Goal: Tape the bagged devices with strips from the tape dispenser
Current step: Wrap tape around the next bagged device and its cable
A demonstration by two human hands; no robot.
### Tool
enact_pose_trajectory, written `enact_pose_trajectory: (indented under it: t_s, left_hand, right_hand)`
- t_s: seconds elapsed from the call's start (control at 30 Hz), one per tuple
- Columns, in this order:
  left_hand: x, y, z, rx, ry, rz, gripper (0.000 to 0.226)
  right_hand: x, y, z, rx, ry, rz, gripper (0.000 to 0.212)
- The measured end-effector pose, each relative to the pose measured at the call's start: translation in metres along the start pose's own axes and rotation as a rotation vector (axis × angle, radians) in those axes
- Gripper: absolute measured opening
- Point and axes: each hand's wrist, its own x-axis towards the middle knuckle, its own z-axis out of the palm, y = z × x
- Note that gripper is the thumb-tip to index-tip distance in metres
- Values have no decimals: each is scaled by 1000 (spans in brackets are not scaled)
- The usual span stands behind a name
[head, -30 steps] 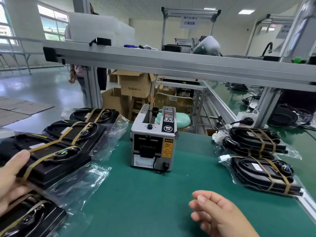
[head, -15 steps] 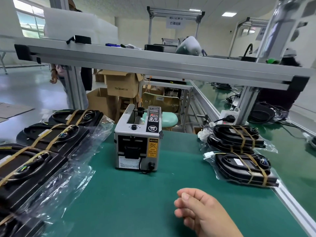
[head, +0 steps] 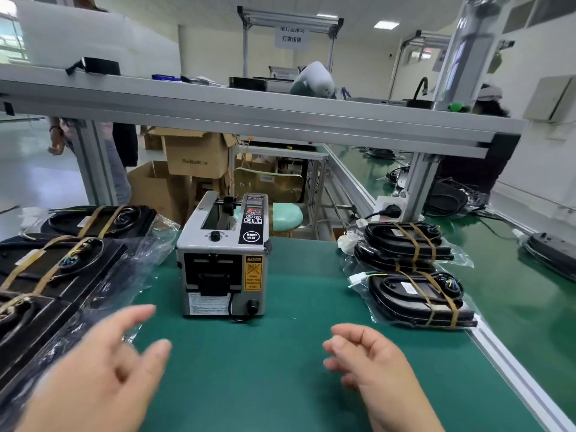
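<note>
**Op:** Where's my work lying?

**Lead:** Far left. The bagged devices [head: 93, 260] are sitting in a row along the left edge of the green mat [head: 265, 385], w/ loose plastic trailing toward the middle. Your left hand [head: 103, 369] is hovering just beside that plastic, fingers spread & relaxed, gripping nothing (it's blurred, so I'm not reading more into it).

**Op:** And the tape?

**Lead:** Mid-bench. The tape dispenser [head: 223, 260] is standing upright, front mouth facing you, apart from both hands. Can't tell if a strip is waiting there. Right of it, your right hand [head: 371, 360] is floating over the mat w/ fingers loosely curled, also holding nothing. Far right, more bagged units [head: 414, 294] are sitting near the bench edge, looking done.

**Op:** So how should I be doing this step?

**Lead:** I'd say you're starting a fresh unit. Be sliding one from the left row onto bare mat in front of the dispenser, folding the slack bag flat first. Then be taking the strip by its end only, so the adhesive isn't catching your fingers or wrinkling the plastic.
</note>
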Motion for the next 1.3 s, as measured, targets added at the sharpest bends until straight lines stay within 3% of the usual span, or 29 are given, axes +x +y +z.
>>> enact_pose_trajectory:
  t_s: [0.03, 0.17, 0.27, 0.37, 0.43, 0.53, 0.63, 0.8, 1.0, 1.07, 1.1, 1.13, 1.17, 1.2, 1.23, 1.3]
  left_hand:
    - [-6, 11, 12, 89, -6, 91, 28]
    - [-22, 46, 57, 60, -453, 138, 29]
    - [-24, 69, 79, 18, -607, 140, 21]
    - [-26, 78, 95, -58, -672, 147, 28]
    - [-27, 80, 99, -61, -696, 165, 33]
    - [-25, 75, 98, -64, -713, 147, 30]
    - [-21, 67, 92, -87, -704, 133, 19]
    - [-13, 59, 85, -103, -667, 157, 22]
    - [-5, 60, 92, -148, -624, 130, 20]
    - [-2, 61, 98, -168, -563, 94, 20]
    - [-1, 60, 101, -158, -534, 74, 20]
    - [0, 59, 104, -136, -519, 54, 24]
    - [2, 58, 107, -107, -524, 37, 32]
    - [3, 56, 112, -81, -550, 15, 42]
    - [3, 56, 117, -76, -586, -26, 50]
    - [3, 58, 129, -133, -659, -167, 58]
  right_hand:
    - [4, -3, -3, -28, 68, -48, 13]
    - [33, -18, -19, -328, 224, -232, 28]
    - [63, -27, -33, -822, 295, -298, 72]
    - [88, -22, -43, -1303, 243, -198, 103]
    - [99, -9, -52, -1512, 171, -167, 88]
    - [103, 5, -65, -1691, 178, -322, 29]
    - [104, 9, -77, -1653, 216, -447, 19]
    - [80, 0, -70, -1423, 156, -650, 10]
    - [20, -21, -56, -979, -126, -791, 24]
    - [20, -18, -59, -921, 85, -876, 27]
    - [24, -16, -64, -930, 288, -807, 35]
    - [28, -16, -68, -945, 455, -565, 48]
    - [31, -16, -72, -976, 519, -221, 61]
    - [33, -11, -73, -990, 478, 71, 69]
    - [33, -6, -69, -987, 395, 236, 69]
    - [33, 4, -55, -778, 300, 228, 53]
